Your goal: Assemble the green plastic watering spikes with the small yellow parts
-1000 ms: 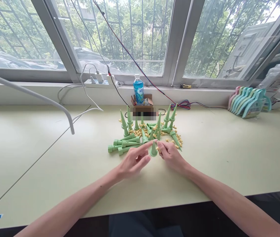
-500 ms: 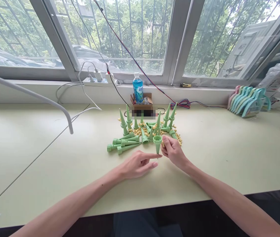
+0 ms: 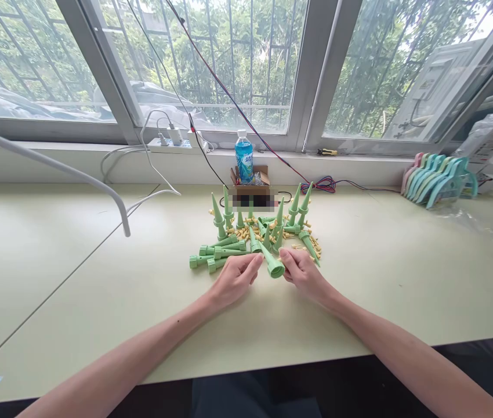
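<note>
Between my two hands is a green plastic watering spike [image 3: 274, 267], tilted, with its open threaded end facing me and its point away toward the pile. My left hand [image 3: 236, 277] is closed, its thumb and fingertips against the left side of the spike. On the other side my right hand [image 3: 304, 273] is closed beside the wide end; a small yellowish piece seems to show at its fingertips, mostly hidden. Just beyond, several green spikes [image 3: 229, 252] lie flat, others [image 3: 219, 219] stand point up, and small yellow plastic pieces [image 3: 243, 233] are scattered among them.
Behind the pile, a blue-liquid bottle [image 3: 244, 158] stands at a small cardboard box [image 3: 262, 174]. A coiled red-and-blue cable [image 3: 322, 184] lies right of it. Pastel plastic items [image 3: 435, 177] stand far right. A white tube [image 3: 94, 180] crosses the left side.
The spike has turned from upright, opening up, to tilted with its opening toward me. My left hand's stretched index finger has drawn back into a pinch. Another person's hand at far right has mostly left view.
</note>
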Demonstrator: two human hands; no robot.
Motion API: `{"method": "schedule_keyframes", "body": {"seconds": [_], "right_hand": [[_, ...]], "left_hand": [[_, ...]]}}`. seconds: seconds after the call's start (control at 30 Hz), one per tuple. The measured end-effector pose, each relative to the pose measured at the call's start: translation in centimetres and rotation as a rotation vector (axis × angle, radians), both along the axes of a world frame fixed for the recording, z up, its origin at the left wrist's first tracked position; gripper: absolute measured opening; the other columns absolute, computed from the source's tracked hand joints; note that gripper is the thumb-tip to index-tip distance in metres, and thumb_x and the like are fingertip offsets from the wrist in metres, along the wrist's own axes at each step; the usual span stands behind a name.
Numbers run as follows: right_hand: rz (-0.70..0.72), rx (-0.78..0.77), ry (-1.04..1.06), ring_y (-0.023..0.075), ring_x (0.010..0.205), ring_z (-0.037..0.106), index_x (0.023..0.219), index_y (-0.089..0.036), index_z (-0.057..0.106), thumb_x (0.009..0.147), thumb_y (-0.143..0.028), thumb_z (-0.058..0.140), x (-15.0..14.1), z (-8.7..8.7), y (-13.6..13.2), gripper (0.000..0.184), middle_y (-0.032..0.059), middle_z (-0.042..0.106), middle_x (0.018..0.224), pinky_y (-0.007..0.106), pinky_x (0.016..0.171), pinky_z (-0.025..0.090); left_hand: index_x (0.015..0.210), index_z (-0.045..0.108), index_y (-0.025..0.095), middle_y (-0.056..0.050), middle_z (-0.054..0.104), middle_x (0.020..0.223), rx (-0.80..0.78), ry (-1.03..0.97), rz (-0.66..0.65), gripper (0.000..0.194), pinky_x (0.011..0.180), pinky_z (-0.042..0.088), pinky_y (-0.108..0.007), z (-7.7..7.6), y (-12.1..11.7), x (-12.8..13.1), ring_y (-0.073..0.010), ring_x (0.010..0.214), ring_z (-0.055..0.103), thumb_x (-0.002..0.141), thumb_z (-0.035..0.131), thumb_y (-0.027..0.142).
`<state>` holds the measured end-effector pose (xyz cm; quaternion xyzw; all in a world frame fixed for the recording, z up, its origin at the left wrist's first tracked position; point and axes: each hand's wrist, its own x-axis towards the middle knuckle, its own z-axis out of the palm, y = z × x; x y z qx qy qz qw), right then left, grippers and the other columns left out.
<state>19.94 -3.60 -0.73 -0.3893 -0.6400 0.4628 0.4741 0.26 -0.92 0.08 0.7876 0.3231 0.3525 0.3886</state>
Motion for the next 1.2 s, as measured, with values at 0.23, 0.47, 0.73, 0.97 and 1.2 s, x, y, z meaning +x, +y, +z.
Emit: {"method": "schedule_keyframes", "body": {"seconds": [0.23,0.47,0.73,0.97,1.2], "right_hand": [[-0.069,0.127,-0.207,0.0107,0.047,0.030,0.065,-0.022,0.036,0.101,-0.056,0.037,-0.2,-0.2,0.0,0.050,-0.0042,0.036,0.055,0.026,0.046,0.026],[-0.271,0.125,-0.210,0.0120,0.049,0.033,0.063,-0.022,0.035,0.101,-0.057,0.036,-0.2,-0.2,0.4,0.051,-0.0035,0.037,0.055,0.028,0.047,0.028],[-0.192,0.028,-0.013,0.0096,0.044,0.032,0.066,-0.023,0.034,0.098,-0.063,0.042,-0.1,-0.3,0.5,0.052,-0.0060,0.034,0.053,0.025,0.042,0.027],[-0.084,-0.017,0.126,0.0067,0.042,0.025,0.065,-0.022,0.033,0.096,-0.062,0.047,0.0,-0.2,0.5,0.052,-0.0079,0.029,0.052,0.023,0.039,0.022],[-0.012,-0.012,0.124,0.0064,0.041,0.022,0.067,-0.022,0.035,0.098,-0.059,0.046,0.2,-0.4,0.6,0.049,-0.0086,0.026,0.054,0.022,0.039,0.018]], "left_hand": [[0.130,0.062,0.012,0.007,0.036,0.057,0.236,-0.086,-0.035,0.040,0.049,0.026,-0.020,-0.5,-0.4,-0.1,-0.0084,0.051,0.028,0.100,0.048,0.035],[0.140,0.056,0.018,0.007,0.037,0.060,0.327,0.027,-0.267,0.044,0.051,0.027,-0.020,-0.7,-1.0,-0.2,-0.0088,0.052,0.027,0.097,0.052,0.026],[0.125,0.069,0.014,0.006,0.039,0.054,0.284,0.097,-0.325,0.035,0.050,0.026,-0.021,-0.5,-0.7,-0.3,-0.0079,0.049,0.028,0.098,0.053,0.029],[0.104,0.076,0.010,0.005,0.040,0.052,0.141,0.145,-0.223,0.042,0.047,0.022,-0.021,-0.6,-0.2,-0.1,-0.0068,0.048,0.025,0.101,0.045,0.038],[0.082,0.071,0.011,0.004,0.042,0.049,0.045,0.022,-0.081,0.053,0.049,0.032,-0.021,-0.1,0.1,-0.1,-0.0082,0.047,0.032,0.102,0.038,0.047]]}}
